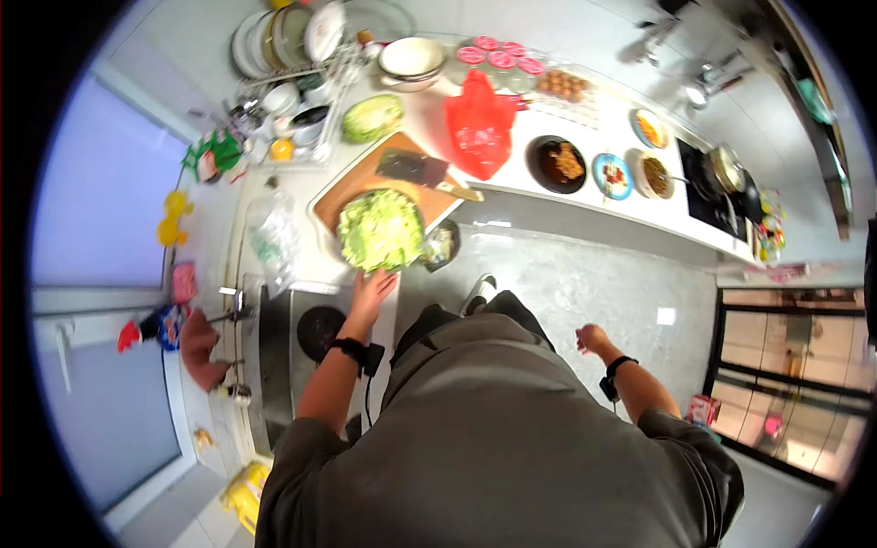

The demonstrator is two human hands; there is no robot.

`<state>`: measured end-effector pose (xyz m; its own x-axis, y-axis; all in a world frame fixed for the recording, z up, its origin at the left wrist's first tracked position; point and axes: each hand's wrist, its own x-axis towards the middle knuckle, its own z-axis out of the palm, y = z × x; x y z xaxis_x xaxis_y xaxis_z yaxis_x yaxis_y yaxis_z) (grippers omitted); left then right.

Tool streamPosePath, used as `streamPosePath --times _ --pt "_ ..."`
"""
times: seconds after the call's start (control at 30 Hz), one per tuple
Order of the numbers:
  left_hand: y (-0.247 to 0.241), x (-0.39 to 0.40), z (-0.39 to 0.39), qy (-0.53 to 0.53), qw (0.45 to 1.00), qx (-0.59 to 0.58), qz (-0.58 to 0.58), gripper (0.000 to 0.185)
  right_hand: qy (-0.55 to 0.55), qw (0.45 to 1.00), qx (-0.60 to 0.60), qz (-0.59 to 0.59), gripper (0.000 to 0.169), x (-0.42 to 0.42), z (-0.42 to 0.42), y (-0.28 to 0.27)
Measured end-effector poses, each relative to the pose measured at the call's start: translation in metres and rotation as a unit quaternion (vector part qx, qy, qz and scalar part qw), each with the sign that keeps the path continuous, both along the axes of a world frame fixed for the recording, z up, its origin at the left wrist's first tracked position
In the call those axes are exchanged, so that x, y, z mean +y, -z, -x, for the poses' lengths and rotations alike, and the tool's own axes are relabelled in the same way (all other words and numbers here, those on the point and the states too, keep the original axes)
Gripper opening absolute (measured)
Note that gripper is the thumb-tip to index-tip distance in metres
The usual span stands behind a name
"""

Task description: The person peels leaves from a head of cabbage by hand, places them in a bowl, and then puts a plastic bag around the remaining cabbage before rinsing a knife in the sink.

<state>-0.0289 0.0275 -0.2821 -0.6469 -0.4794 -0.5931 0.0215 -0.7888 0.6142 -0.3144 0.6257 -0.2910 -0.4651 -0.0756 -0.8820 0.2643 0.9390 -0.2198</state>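
My left hand (pixel 375 296) is at the near rim of a round bowl (pixel 421 220), fingers against its edge; whether they grip it is unclear. Chopped light-green cabbage (pixel 380 231) fills the bowl, which overlaps the near side of a wooden cutting board (pixel 347 181). Behind the bowl a cleaver (pixel 404 166) lies flat on the board, its wooden handle pointing right. A cut piece of cabbage (pixel 373 118) rests beyond the board. Away from the counter, my right hand (pixel 592 339) hangs over the floor with curled fingers and nothing visible in it.
A sink (pixel 322 294) holding a dark round pan (pixel 320 332) lies left of me. A clear plastic bag (pixel 274 240) and dish rack (pixel 329 75) flank the board. Rightward are a red bag (pixel 479 130), a dark bowl (pixel 541 168) and a stove (pixel 702 192). A bin (pixel 442 246) stands below.
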Motion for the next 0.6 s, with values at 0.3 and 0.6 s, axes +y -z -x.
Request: streamPosePath --times 0.3,0.6 --pt "-0.004 -0.010 0.017 -0.036 0.999 -0.017 0.033 0.038 0.293 0.955 -0.039 0.006 0.029 0.093 -0.112 -0.009" --pt "0.005 -0.024 0.008 -0.008 1.000 0.013 0.019 0.046 0.223 0.951 -0.053 0.206 0.033 0.033 -0.033 0.019"
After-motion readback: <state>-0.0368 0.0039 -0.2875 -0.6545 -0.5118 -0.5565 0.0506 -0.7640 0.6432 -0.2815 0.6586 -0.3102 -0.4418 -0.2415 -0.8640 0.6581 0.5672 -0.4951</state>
